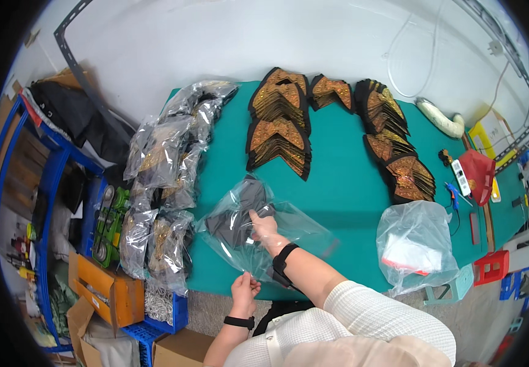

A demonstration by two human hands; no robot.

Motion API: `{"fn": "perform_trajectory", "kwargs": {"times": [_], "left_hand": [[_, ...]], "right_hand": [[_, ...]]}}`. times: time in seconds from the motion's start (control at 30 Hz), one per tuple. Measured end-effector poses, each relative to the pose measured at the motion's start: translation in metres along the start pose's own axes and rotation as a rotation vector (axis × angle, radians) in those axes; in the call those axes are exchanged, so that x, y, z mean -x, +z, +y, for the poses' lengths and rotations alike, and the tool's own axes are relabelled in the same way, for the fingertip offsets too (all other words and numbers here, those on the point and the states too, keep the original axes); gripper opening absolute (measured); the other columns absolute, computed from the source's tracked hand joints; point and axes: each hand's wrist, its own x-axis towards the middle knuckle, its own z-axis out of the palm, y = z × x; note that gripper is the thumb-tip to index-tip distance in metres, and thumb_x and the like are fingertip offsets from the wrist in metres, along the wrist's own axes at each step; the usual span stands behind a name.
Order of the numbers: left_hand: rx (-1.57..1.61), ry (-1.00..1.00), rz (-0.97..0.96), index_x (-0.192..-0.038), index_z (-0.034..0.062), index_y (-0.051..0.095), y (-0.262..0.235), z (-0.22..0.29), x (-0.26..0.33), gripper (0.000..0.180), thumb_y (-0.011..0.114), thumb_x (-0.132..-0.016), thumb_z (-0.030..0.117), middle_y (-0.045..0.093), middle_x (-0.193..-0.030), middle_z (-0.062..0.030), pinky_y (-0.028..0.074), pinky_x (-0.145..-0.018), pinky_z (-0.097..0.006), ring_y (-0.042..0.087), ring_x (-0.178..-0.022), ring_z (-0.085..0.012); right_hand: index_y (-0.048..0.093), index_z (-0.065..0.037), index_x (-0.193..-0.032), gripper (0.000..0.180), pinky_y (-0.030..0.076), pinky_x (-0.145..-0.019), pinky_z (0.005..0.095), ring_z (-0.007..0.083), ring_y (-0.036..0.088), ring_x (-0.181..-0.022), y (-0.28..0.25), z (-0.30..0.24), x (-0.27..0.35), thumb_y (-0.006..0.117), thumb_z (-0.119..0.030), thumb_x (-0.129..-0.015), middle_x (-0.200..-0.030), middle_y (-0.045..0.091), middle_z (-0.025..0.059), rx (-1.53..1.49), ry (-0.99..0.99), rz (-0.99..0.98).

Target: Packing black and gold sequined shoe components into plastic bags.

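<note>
My left hand (245, 287) is closed in a pinch on the near edge of a clear plastic bag (301, 225). My right hand (265, 228) grips a stack of dark, pointed pieces (231, 225), thumb on top, with its fingers partly hidden. The dark pieces lie inside or under the clear film; which of these I cannot tell for sure. Beyond them stand fanned stacks of orange-gold glittery pieces with black borders (278, 139). Filled clear bags of similar glittery pieces (165, 147) are piled along the table's left side.
The green table (337, 165) also carries more glittery stacks (408, 174) on the right, a plastic bag with white contents (414, 251), a blue glue gun (454, 192) and a power strip (460, 177). A cardboard box (108, 290) and blue shelving (50, 189) stand left.
</note>
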Motion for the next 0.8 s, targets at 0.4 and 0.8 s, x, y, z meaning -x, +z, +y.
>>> {"fn": "perform_trajectory", "kwargs": {"times": [0.4, 0.8], "left_hand": [[-0.086, 0.042, -0.016, -0.076, 0.0077, 0.051, -0.029, -0.015, -0.002, 0.023, 0.05, -0.094, 0.023, 0.051, -0.066, -0.0018, 0.046, -0.052, -0.026, 0.054, -0.058, -0.0142], [-0.206, 0.515, -0.214, -0.093, -0.0003, 0.06, -0.035, 0.086, 0.076, 0.01, 0.057, -0.088, 0.008, 0.056, -0.077, 0.0014, 0.041, -0.058, -0.02, 0.05, -0.066, -0.0053]], "right_hand": [[0.056, -0.003, -0.113, 0.036, 0.044, -0.09, 0.0382, 0.0344, 0.056, -0.1, -0.122, 0.067, 0.064, 0.06, -0.017, -0.08, -0.106, 0.059, 0.0183, 0.562, -0.941, -0.416], [0.058, 0.0, -0.113, 0.035, 0.049, -0.079, 0.032, 0.0251, 0.062, -0.089, -0.276, 0.057, 0.154, 0.063, -0.015, -0.082, -0.099, 0.064, 0.0151, 0.704, -0.511, -0.372]]}}
